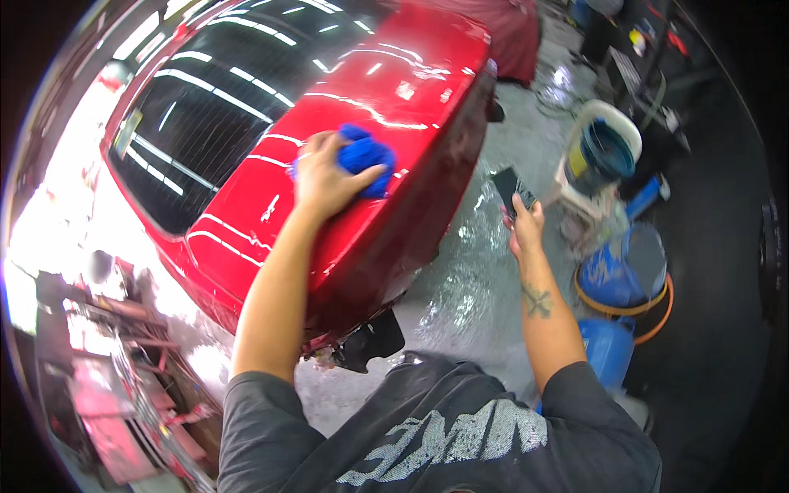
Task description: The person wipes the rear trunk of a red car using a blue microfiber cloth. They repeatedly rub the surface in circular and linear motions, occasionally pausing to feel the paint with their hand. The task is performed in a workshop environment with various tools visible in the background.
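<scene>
My left hand (327, 177) presses a bunched blue cloth (365, 158) onto the glossy red trunk lid of a car (370, 99). Its thumb lies across the cloth and the fingers curl over the cloth's left side. Out to the right of the car, my right hand (526, 226) grips a flat, dark rectangular piece (511, 191) by its lower end, held in the air above the wet floor. What kind of piece it is cannot be made out. The dark rear window (218, 107) lies to the left of the cloth, reflecting strip lights.
On the right, a dark teal bucket (606, 152) sits on a white plastic chair (629, 123). Below it stand a blue drum (622, 267) with an orange hose (662, 316) and a blue container (606, 353). Red metal equipment (111, 411) occupies the lower left. The grey floor (460, 287) looks wet.
</scene>
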A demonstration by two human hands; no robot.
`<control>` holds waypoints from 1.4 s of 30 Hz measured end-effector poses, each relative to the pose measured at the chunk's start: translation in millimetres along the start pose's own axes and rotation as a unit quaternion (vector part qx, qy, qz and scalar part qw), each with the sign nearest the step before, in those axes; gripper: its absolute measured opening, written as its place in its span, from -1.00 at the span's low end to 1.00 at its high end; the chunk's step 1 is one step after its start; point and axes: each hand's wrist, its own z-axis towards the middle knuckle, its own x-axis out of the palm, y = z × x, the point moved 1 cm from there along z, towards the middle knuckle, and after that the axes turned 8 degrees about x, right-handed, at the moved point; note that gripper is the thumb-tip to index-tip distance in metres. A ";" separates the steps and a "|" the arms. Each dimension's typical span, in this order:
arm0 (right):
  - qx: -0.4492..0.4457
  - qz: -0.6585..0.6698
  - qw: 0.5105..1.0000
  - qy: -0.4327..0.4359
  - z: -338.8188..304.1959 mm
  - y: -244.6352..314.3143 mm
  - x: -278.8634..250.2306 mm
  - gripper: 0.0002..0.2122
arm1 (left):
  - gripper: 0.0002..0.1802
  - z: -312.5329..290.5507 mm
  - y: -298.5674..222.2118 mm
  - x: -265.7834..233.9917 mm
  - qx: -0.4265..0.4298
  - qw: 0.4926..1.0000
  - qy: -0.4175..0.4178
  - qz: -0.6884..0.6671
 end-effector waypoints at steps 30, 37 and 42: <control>0.219 -0.069 0.899 -0.373 -330.6 -331.8 -505.2 -0.39 | 0.19 -138.4 -48.3 -70.8 0.089 0.984 0.088 0.129; 0.266 0.056 0.945 -0.184 -287.7 -266.5 -324.9 -0.24 | -0.42 -121.4 -42.0 -50.1 0.088 0.989 0.071 0.101; 0.177 0.080 0.980 -0.048 -225.8 -185.0 -72.3 -0.43 | -0.47 -82.6 -46.7 -25.6 0.104 0.991 0.060 0.055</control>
